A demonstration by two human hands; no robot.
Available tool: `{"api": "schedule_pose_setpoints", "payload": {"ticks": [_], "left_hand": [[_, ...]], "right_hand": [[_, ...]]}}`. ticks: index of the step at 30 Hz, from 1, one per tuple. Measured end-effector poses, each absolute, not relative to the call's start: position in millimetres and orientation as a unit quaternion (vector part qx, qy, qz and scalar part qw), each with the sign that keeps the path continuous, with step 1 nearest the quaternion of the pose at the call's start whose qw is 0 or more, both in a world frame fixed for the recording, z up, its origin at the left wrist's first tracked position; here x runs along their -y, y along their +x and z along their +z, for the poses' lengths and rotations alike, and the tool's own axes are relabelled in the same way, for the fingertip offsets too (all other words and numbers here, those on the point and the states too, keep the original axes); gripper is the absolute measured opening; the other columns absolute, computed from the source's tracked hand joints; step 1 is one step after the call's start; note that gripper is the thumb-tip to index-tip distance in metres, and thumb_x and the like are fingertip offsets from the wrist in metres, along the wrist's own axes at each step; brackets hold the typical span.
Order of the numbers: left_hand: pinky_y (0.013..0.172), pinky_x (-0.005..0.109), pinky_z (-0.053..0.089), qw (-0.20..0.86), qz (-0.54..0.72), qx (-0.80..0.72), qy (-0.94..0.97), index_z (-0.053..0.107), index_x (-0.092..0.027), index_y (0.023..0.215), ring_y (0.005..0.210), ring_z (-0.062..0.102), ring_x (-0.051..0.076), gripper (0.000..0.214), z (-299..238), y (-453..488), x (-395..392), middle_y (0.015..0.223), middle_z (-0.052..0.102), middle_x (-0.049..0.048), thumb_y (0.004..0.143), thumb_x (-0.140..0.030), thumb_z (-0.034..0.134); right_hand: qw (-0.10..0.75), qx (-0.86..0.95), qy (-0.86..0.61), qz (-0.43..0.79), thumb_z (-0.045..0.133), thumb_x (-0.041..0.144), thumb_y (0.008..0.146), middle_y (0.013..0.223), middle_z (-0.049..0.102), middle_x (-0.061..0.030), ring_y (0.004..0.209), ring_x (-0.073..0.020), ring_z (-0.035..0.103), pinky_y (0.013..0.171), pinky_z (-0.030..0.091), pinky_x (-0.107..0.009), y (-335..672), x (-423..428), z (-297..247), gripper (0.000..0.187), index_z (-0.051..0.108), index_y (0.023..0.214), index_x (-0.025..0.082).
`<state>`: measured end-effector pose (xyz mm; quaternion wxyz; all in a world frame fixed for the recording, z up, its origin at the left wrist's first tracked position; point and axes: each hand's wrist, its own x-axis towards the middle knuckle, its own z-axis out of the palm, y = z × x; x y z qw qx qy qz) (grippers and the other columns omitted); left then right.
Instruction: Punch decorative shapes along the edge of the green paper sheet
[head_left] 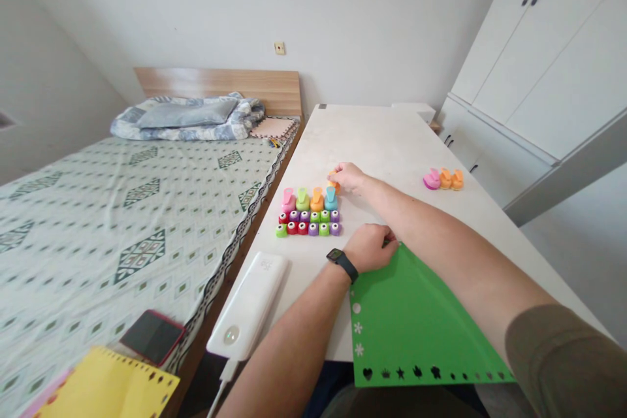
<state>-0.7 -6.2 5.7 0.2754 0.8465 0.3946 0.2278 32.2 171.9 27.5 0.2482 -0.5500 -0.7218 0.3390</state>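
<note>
Pinching orange punch (332, 181), R hand (349, 177), mid-desk (377, 137)

The right hand (349, 177) reaches over a white tabletop (382, 134), its fingertips (337, 173) on a small orange piece (334, 187) just behind neat rows of colourful plastic craft punches (309, 212). The left hand (368, 248), wearing a black wristwatch (343, 264), rests at the top corner of a green paper sheet (416, 320) with punched shapes along its edges, near a white rectangular power bank (249, 304).
</note>
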Motion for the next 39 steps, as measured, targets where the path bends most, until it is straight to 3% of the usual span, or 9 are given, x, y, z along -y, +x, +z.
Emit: {"api": "schedule_pose_setpoints", "payload": {"ticks": [6,9,12,17,23,33,39], "left_hand": [[0.073,0.028,0.05,0.288,0.248,-0.391,0.838,0.074,-0.018,0.088,0.079,0.07,0.019,0.023,1,-1,3,0.089,0.078,0.0063,0.09,-0.03,0.055],[0.071,0.028,0.049,0.288,0.251,-0.399,0.833,0.075,-0.017,0.088,0.077,0.069,0.018,0.024,2,-3,2,0.088,0.078,0.0061,0.091,-0.031,0.055],[0.069,0.027,0.048,0.288,0.251,-0.398,0.834,0.074,-0.017,0.088,0.076,0.068,0.018,0.025,4,-3,2,0.087,0.077,0.0057,0.091,-0.032,0.055],[0.068,0.026,0.047,0.294,0.238,-0.405,0.832,0.074,-0.017,0.088,0.074,0.067,0.017,0.025,8,-2,2,0.084,0.076,0.0052,0.092,-0.032,0.055],[0.066,0.025,0.044,0.297,0.236,-0.411,0.829,0.073,-0.017,0.087,0.073,0.066,0.015,0.024,12,-1,3,0.084,0.076,0.0036,0.093,-0.032,0.056],[0.065,0.025,0.043,0.314,0.245,-0.423,0.814,0.072,-0.018,0.086,0.073,0.065,0.014,0.022,13,-1,2,0.084,0.076,0.0016,0.093,-0.032,0.057],[0.064,0.025,0.043,0.316,0.245,-0.43,0.809,0.073,-0.017,0.086,0.072,0.064,0.014,0.024,13,-2,1,0.082,0.075,0.0018,0.094,-0.034,0.057]], "right_hand": [[0.349,0.664,-0.548,0.369,0.068,0.035,0.088,0.093,0.076,-0.0043,0.079,-0.0156,0.068,0.071,0.051,-0.029,87,-153,55,0.016,0.061,0.089,0.02],[0.435,0.609,-0.48,0.457,0.074,0.042,0.084,0.095,0.076,-0.0059,0.082,-0.0167,0.07,0.072,0.053,-0.03,139,-133,67,0.027,0.058,0.088,0.02],[0.467,0.576,-0.443,0.504,0.081,0.046,0.078,0.1,0.076,-0.0045,0.091,-0.0184,0.071,0.078,0.055,-0.033,195,-102,69,0.037,0.059,0.095,0.022],[0.411,0.571,-0.477,0.527,0.081,0.047,0.079,0.115,0.074,-0.0088,0.1,-0.0211,0.07,0.087,0.055,-0.037,268,-52,54,0.046,0.069,0.115,0.022],[0.374,0.565,-0.481,0.557,0.08,0.047,0.08,0.118,0.074,-0.0102,0.103,-0.0247,0.068,0.094,0.052,-0.04,304,-25,33,0.05,0.072,0.121,0.02],[0.327,0.564,-0.481,0.586,0.079,0.047,0.081,0.114,0.075,-0.0083,0.104,-0.0267,0.067,0.098,0.048,-0.044,312,-19,23,0.053,0.07,0.127,0.023],[0.308,0.585,-0.486,0.571,0.081,0.053,0.077,0.112,0.075,-0.0098,0.102,-0.0277,0.066,0.097,0.047,-0.044,312,-15,24,0.052,0.074,0.117,0.02]]}}
